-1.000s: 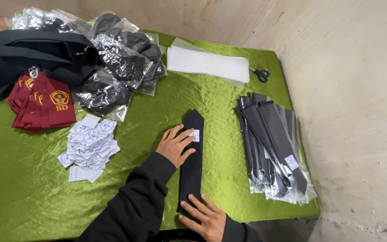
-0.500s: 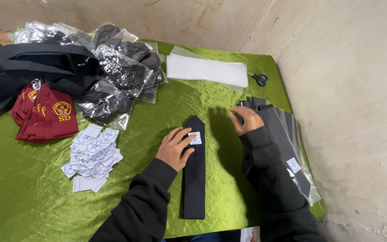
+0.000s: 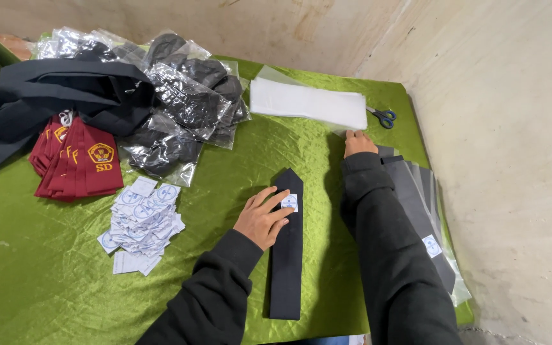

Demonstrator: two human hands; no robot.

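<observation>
Left hand [image 3: 264, 217] stays spread on tie [image 3: 287, 255]; right hand [image 3: 358, 142], open, now reaches white stack [image 3: 308, 103].

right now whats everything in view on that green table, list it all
table cloth: one, green, covers the table
dark tie: one, flat at centre, small white label near its tip
bagged ties: stack, grey-black, right edge
white sheets: stack, far centre
scissors: one, blue handles, beside the sheets
paper labels: pile, white, left of centre
maroon ties: bundle, far left
dark garments: heap, far left
bagged dark items: pile, far
left hand: on the tie
right hand: at the sheets' edge
</observation>
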